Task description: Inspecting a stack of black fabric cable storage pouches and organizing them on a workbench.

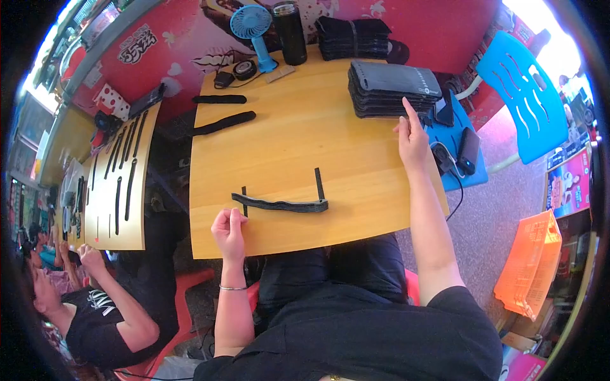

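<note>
The person wore a loose black top (375,336), softly creased across the front, with short sleeves (452,303); the right one ended near the elbow, and the left one showed only partly. Dark, nearly black trousers (365,267) covered the legs. A thin, silvery bracelet (233,288) circled the left wrist. The left hand (230,230) and right hand (412,140) were bare. Something small and gold-coloured (335,378) showed near the neckline, too small to make out.
</note>
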Demonstrator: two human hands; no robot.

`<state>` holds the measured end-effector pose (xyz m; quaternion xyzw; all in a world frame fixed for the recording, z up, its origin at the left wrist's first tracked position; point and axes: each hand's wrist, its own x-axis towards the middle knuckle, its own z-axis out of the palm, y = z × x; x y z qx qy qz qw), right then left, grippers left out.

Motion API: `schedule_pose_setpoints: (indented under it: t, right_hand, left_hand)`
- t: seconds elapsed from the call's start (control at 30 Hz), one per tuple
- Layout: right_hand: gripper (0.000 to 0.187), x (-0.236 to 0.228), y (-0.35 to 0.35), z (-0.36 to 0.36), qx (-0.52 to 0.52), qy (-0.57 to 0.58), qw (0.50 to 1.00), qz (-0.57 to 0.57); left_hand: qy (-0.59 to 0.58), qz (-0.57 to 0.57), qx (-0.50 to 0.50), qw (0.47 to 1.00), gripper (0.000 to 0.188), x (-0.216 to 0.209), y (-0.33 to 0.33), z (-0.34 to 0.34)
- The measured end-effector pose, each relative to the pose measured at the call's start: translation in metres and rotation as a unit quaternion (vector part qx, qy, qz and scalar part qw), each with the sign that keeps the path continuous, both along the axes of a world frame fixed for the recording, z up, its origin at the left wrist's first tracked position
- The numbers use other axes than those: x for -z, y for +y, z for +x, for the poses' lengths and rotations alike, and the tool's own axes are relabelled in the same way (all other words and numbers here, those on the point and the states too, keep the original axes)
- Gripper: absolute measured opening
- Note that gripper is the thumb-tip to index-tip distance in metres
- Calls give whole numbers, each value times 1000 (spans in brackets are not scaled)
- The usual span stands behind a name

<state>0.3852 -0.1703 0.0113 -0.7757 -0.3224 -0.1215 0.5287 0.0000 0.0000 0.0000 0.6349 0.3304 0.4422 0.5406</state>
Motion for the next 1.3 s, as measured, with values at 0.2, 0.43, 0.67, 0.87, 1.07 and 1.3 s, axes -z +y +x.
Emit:
schedule_pose_setpoints:
  t: [0.2, 0.43, 0.67, 0.87, 1.07, 1.3]
  right_hand:
    - [49, 3, 1, 3, 11, -24, 999, -35]
    - [50, 6, 2, 5, 7, -43, 998, -33]
    - [48, 0, 3, -2, 1, -7, 1000, -24]
    - [42, 7, 2, 4, 4, -16, 1000, -16]
    - [39, 4, 3, 1, 6, -15, 1000, -26]
    - [39, 3, 3, 1, 8, -11, 999, -41]
  left_hand:
    - [-21, -9, -3, 1000, 26, 2, -1, 2]
    - [-9, -5, -1, 1000, 26, 1, -1, 2]
    - [-17, -7, 1, 1000, 26, 2, 0, 0]
    - [-18, -15, 3, 1000, 26, 3, 1, 0]
    - [-10, -9, 3, 1000, 26, 0, 0, 0]
    - [1, -1, 3, 1000, 26, -2, 0, 1]
